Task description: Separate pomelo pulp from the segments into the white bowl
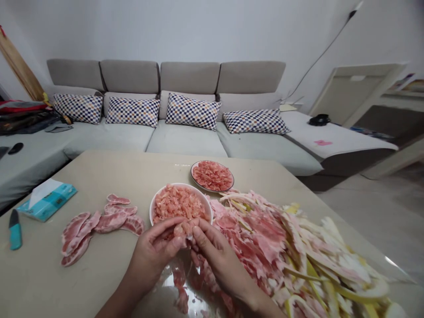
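Observation:
Both hands meet above the front rim of a white bowl [159,198] heaped with loose pink pomelo pulp [179,204]. My left hand [150,251] and my right hand [215,256] pinch a pale pink pomelo segment [183,229] between their fingers, and the fingers hide much of it. To the right of my right hand lies a large heap of pink and yellow pomelo peel and membrane [255,238]. Several peeled segments [99,224] lie on the table to the left of the bowl.
A small round plate [201,163] of pulp stands behind the bowl. A tissue pack [46,201] and a teal-handled knife [15,229] lie on the beige table [76,176]. A shiny transparent sheet [165,296] lies beneath my hands. A grey sofa [185,141] stands beyond the table.

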`<action>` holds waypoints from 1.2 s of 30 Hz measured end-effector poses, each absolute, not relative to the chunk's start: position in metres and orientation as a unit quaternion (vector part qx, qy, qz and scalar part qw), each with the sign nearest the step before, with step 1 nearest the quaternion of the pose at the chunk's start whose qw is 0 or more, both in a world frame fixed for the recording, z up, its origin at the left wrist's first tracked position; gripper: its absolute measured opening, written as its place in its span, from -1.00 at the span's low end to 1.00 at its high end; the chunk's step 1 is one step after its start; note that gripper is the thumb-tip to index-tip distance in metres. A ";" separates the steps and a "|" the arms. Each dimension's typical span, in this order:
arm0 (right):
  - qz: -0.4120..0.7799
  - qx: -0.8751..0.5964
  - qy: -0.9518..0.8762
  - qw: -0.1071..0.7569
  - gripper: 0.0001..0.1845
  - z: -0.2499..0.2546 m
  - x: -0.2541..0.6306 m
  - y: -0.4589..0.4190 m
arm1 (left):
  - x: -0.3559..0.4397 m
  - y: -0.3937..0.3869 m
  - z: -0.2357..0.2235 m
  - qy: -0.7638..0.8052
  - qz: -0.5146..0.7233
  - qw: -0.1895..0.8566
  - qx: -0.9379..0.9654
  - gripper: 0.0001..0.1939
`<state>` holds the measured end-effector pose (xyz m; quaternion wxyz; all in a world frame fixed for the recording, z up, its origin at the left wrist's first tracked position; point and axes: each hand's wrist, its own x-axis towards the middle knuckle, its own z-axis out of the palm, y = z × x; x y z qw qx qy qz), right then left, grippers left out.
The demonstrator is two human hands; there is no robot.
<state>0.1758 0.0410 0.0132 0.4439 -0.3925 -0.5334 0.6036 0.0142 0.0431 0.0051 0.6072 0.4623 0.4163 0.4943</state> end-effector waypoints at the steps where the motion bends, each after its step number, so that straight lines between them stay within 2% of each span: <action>1: 0.604 -0.388 -0.532 0.450 -0.64 0.014 0.176 0.041 | 0.014 0.043 0.005 0.417 0.498 0.604 0.462 -0.71; 3: 0.596 -0.380 -0.535 0.463 -0.63 0.015 0.174 0.042 | 0.013 0.041 0.004 0.409 0.507 0.600 0.465 -0.68; 7: 0.566 -0.389 -0.561 0.463 -0.68 0.014 0.170 0.038 | 0.017 0.038 -0.001 0.400 0.514 0.571 0.500 -0.51; 12: 0.531 -0.421 -0.579 0.453 -0.68 0.014 0.171 0.034 | 0.018 0.041 0.002 0.447 0.504 0.537 0.508 -0.69; 19: 0.536 -0.425 -0.545 0.484 -0.62 0.020 0.185 0.043 | 0.008 0.045 0.013 0.431 0.531 0.620 0.384 -0.62; 25: 0.511 -0.430 -0.591 0.452 -0.67 0.019 0.181 0.044 | 0.013 0.044 0.011 0.425 0.525 0.633 0.378 -0.64; 29: 0.423 -0.435 -0.654 0.452 -0.76 0.017 0.175 0.041 | 0.014 0.044 0.015 0.480 0.469 0.585 0.455 -0.69; 32: 0.403 -0.434 -0.669 0.449 -0.78 0.014 0.174 0.040 | 0.014 0.043 0.015 0.492 0.477 0.485 0.543 -0.64; 36: 0.413 -0.440 -0.664 0.441 -0.78 0.011 0.173 0.042 | 0.013 0.041 0.012 0.464 0.479 0.375 0.644 -0.85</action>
